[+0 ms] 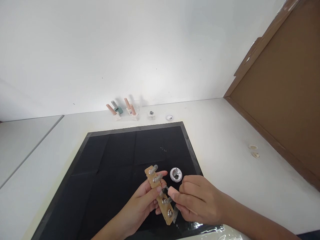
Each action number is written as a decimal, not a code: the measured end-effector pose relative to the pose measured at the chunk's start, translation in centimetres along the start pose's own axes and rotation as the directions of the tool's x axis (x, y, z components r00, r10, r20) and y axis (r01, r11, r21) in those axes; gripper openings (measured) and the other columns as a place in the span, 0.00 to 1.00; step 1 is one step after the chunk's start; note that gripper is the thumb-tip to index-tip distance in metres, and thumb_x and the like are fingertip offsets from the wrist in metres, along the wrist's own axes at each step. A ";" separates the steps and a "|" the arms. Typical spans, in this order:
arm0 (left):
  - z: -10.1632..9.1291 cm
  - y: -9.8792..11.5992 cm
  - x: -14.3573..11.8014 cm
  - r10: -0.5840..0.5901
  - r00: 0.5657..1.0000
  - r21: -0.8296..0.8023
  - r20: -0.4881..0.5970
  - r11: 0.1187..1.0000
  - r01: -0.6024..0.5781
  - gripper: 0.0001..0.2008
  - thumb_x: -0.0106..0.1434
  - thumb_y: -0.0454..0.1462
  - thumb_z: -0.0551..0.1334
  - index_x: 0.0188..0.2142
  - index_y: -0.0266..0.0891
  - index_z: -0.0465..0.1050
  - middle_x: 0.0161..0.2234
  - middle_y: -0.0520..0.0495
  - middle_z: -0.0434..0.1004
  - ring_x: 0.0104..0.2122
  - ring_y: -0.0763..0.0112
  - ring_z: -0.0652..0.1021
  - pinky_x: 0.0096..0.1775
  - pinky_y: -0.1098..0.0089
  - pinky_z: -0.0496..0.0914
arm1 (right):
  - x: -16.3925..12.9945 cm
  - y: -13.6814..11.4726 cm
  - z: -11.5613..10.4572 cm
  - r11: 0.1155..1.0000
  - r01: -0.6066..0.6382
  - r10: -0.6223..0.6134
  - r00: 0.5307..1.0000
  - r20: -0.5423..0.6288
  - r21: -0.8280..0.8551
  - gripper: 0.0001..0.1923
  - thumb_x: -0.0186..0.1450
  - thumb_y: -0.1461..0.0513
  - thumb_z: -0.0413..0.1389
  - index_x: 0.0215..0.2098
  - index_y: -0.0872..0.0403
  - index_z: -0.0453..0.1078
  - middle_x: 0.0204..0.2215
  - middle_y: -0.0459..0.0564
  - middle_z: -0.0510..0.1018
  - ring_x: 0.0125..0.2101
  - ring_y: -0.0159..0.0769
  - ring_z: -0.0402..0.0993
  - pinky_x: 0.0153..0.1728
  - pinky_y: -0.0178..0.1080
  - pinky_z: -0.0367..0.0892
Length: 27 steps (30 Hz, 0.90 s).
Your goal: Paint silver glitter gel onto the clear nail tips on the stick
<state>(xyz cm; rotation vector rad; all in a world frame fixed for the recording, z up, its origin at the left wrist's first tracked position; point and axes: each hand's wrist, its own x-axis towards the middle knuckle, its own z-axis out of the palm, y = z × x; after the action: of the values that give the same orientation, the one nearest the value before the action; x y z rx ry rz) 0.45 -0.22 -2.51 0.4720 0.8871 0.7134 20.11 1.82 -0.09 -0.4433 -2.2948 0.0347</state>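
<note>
My left hand [143, 205] holds a narrow wooden strip [160, 196] from below, tilted over the black mat [105, 166]. Several metal bolts stick up from the strip in a row. My right hand [197, 200] pinches a small tool with a pinkish handle [172, 192] against a bolt near the strip's middle. A small round dish [176, 174] with metal parts sits on the mat just beyond my right hand.
Against the back wall stand pink-handled tools in white holders [122, 111], a small white block [151, 115] and a little round dish [169, 117]. Two small white rings [254, 150] lie on the table at right. A brown cardboard panel [282, 100] leans at far right.
</note>
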 end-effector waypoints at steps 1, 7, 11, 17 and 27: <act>-0.1 0.0 0.0 -0.002 1.000 -0.002 0.002 1.000 0.002 0.22 0.53 0.43 0.69 0.48 0.45 0.74 0.31 0.52 0.67 0.24 0.79 0.67 0.25 0.73 0.59 | 0.0 0.0 0.0 1.000 0.001 -0.001 1.000 -0.008 0.006 0.08 0.63 0.71 0.50 0.38 0.66 0.69 0.20 0.50 0.74 0.21 0.31 0.67 0.21 0.34 0.66; -0.3 -0.1 0.2 -0.001 1.000 -0.021 0.024 1.000 0.002 0.20 0.54 0.42 0.68 0.48 0.45 0.74 0.32 0.52 0.67 0.23 0.79 0.67 0.25 0.73 0.60 | -0.1 -0.1 0.1 0.998 -0.028 0.029 1.000 -0.010 0.060 0.08 0.63 0.71 0.50 0.39 0.64 0.69 0.22 0.50 0.73 0.23 0.31 0.67 0.24 0.34 0.68; -0.2 0.0 0.1 -0.003 0.999 -0.031 0.032 1.000 0.004 0.21 0.54 0.41 0.69 0.48 0.45 0.74 0.32 0.52 0.68 0.24 0.79 0.68 0.24 0.73 0.60 | -0.4 0.0 0.1 0.992 -0.062 0.062 0.998 0.000 0.110 0.08 0.63 0.71 0.50 0.38 0.61 0.69 0.22 0.48 0.73 0.23 0.30 0.66 0.25 0.35 0.68; 0.0 0.3 0.0 -0.001 0.999 -0.037 0.033 0.999 0.002 0.20 0.54 0.41 0.69 0.47 0.44 0.75 0.32 0.52 0.68 0.23 0.79 0.67 0.24 0.73 0.60 | -0.2 0.2 -0.1 0.991 -0.038 0.035 0.999 0.020 0.132 0.08 0.59 0.72 0.52 0.35 0.60 0.70 0.23 0.47 0.71 0.23 0.30 0.64 0.25 0.35 0.67; 0.0 0.4 -0.2 -0.024 0.999 -0.035 0.024 0.999 0.025 0.21 0.53 0.42 0.69 0.47 0.43 0.74 0.31 0.53 0.66 0.22 0.80 0.65 0.24 0.73 0.58 | 0.1 0.1 -0.7 0.962 -0.131 0.122 0.991 0.051 0.240 0.09 0.62 0.71 0.51 0.41 0.59 0.67 0.26 0.49 0.74 0.27 0.31 0.69 0.28 0.34 0.69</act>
<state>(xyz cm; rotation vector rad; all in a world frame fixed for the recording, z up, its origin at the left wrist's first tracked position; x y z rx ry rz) 0.26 -0.06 -2.15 0.4365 0.8554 0.6992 20.54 1.86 0.48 -0.4632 -2.2569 0.3865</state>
